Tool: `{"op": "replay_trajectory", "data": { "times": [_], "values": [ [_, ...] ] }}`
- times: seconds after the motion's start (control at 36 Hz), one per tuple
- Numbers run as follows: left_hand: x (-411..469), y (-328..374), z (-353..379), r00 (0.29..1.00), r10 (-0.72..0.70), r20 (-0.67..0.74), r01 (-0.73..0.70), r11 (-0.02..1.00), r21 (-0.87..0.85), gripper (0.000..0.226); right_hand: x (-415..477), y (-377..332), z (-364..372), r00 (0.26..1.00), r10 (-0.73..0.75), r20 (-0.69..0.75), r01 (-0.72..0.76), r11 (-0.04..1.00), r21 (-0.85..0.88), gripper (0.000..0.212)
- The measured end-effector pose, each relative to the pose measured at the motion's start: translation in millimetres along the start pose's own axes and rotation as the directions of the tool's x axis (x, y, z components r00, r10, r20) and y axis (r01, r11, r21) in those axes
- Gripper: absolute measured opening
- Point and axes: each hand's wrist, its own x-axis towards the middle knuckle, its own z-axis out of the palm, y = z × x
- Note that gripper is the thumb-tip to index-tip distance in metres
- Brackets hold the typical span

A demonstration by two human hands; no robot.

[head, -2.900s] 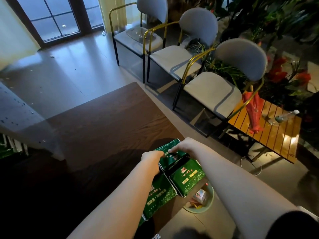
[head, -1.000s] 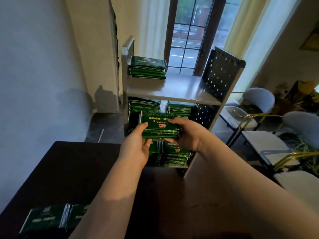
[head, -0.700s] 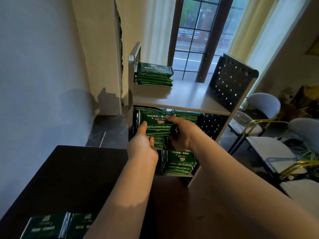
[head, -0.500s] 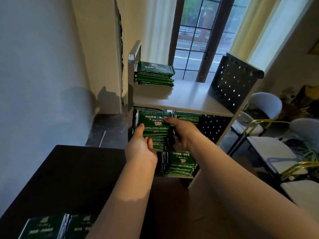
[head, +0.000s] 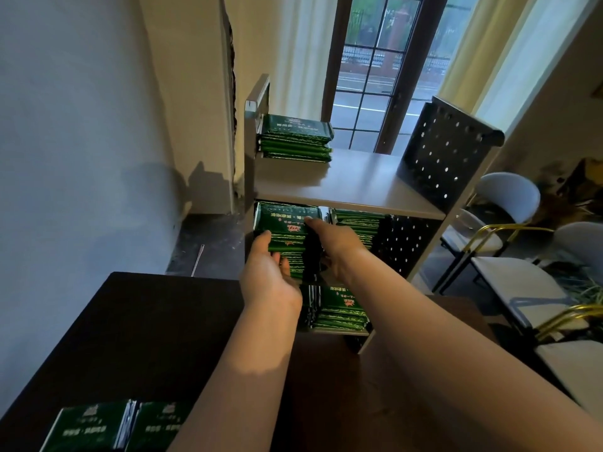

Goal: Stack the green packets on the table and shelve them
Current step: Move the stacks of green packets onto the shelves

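1. Green packets point(head: 287, 236), a small stack, are held at the mouth of the middle level of the shelf unit point(head: 359, 187), 12 o'clock from the desk point(head: 130, 337).
2. The left hand point(head: 269, 275) grasps the stack from 7 o'clock, the right hand point(head: 336, 246) from 3 o'clock.
3. Risk: released unevenly, the slick-looking wrappers could fan apart and slide off.
4. Shelf contents: top pile point(head: 295, 140) at 11 o'clock, neighbouring pile point(head: 357, 226) at 3 o'clock, lower pile point(head: 341, 311) at 5 o'clock; loose packets point(head: 120, 425) wait on the desk.
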Motion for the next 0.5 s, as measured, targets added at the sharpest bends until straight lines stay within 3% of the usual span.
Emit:
{"op": "replay_trajectory", "data": {
  "times": [0.17, 0.28, 0.42, 0.5],
  "values": [
    [4, 1, -2, 0.999, 0.000, 0.050, 0.000, 1.000, 0.008, 0.008, -4, -1, -5, 1.000, -0.006, 0.011, 0.007, 0.996, -0.090, 0.055],
    [12, -2, -7, 0.999, -0.010, 0.040, 0.008, 0.999, 0.041, 0.039, -13, -3, -13, 0.999, -0.053, -0.001, 0.052, 0.986, -0.156, 0.065],
    [14, -29, -9, 0.996, -0.060, 0.067, 0.045, 0.978, 0.205, 0.038, -23, 4, -39, 0.997, -0.054, 0.059, 0.064, 0.980, -0.188, 0.042],
    [8, -54, -7, 0.980, -0.156, 0.127, 0.104, 0.933, 0.344, 0.037, -25, 14, -65, 0.992, -0.081, 0.102, 0.103, 0.964, -0.244, 0.042]
  ]
}}
